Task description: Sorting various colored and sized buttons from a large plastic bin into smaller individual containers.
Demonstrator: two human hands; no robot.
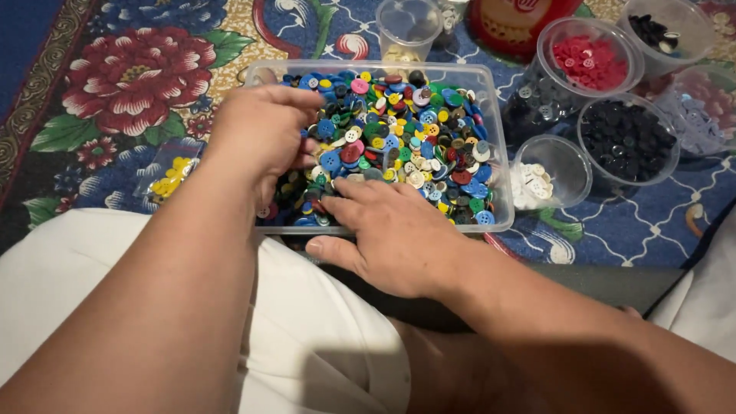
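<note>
A clear plastic tub (497, 146) full of mixed coloured buttons (406, 130) sits on a flowered cloth in front of my lap. My left hand (261, 134) reaches into the tub's left side, fingers curled down among the buttons; what it holds is hidden. My right hand (383, 230) rests over the tub's near rim, fingers spread flat on the buttons and thumb outside the wall.
Clear cups stand to the right: red buttons (589, 61), black buttons (627, 139), white buttons (533, 184), dark ones (652, 31), one empty cup (409, 27). A small bag of yellow buttons (170, 176) lies left of the tub. A red tin (514, 23) stands behind.
</note>
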